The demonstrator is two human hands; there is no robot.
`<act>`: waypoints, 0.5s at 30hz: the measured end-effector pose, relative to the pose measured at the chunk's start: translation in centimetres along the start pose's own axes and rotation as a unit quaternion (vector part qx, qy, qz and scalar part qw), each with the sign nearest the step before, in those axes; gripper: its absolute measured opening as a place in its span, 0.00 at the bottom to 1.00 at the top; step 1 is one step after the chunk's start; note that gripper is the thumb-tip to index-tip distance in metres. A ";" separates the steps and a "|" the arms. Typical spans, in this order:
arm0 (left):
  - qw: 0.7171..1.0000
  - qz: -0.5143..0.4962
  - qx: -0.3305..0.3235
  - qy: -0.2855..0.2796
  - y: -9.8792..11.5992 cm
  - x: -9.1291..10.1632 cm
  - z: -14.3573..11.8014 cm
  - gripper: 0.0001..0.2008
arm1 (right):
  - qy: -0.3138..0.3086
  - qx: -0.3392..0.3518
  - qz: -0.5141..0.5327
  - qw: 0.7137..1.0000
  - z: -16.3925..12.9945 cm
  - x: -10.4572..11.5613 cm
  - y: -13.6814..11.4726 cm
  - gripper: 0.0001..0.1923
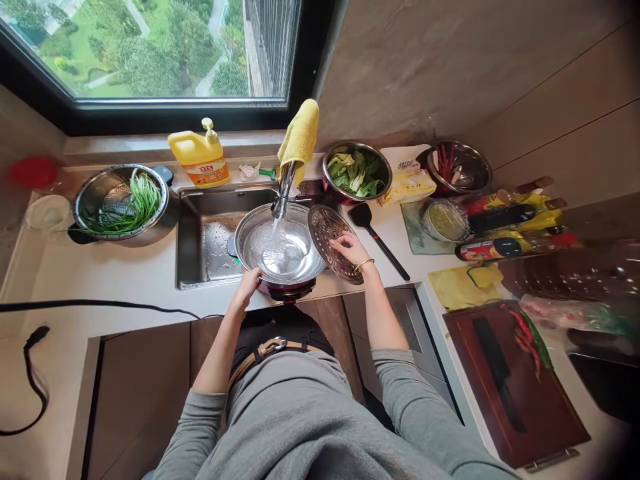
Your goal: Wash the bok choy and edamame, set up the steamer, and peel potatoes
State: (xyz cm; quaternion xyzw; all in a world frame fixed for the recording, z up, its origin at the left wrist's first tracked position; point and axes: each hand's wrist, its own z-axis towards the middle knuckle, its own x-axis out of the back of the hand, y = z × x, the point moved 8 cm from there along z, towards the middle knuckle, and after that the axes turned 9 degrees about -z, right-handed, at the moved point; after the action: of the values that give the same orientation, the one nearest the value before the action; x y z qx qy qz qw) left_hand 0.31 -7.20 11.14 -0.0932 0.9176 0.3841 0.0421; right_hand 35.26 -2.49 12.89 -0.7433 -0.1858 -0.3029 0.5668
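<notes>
The shiny round steel pot sits over the front edge of the steel sink, under the running tap; water collects inside. The left hand is clamped on its near rim. The right hand grips the perforated round steamer plate, tilted against the pot's right rim. The white counter at left is open. The steel colander holds green beans.

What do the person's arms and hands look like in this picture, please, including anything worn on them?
Both forearms are bare, with grey sleeves pushed up to about the elbows. The left hand has no glove, ring or watch that I can see. The right hand is also ungloved, with a thin gold-coloured bangle round its wrist.
</notes>
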 end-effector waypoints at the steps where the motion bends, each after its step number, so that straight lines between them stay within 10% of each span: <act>1: 1.000 0.000 0.000 0.001 0.0 0.0 0.0 0.12 | 0.000 0.001 0.001 1.000 0.0 0.0 0.0 0.26; 15: 0.998 0.027 -0.042 0.027 -1.2 1.0 -1.3 0.10 | 0.007 0.012 0.001 1.000 -2.2 0.9 -0.3 0.31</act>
State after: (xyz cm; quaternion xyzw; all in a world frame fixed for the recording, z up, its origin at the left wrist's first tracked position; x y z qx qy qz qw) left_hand -0.43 -9.13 11.06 -0.0808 0.9035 0.4209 0.0029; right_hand 35.21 -4.56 14.05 -0.7343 -0.1847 -0.3050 0.5777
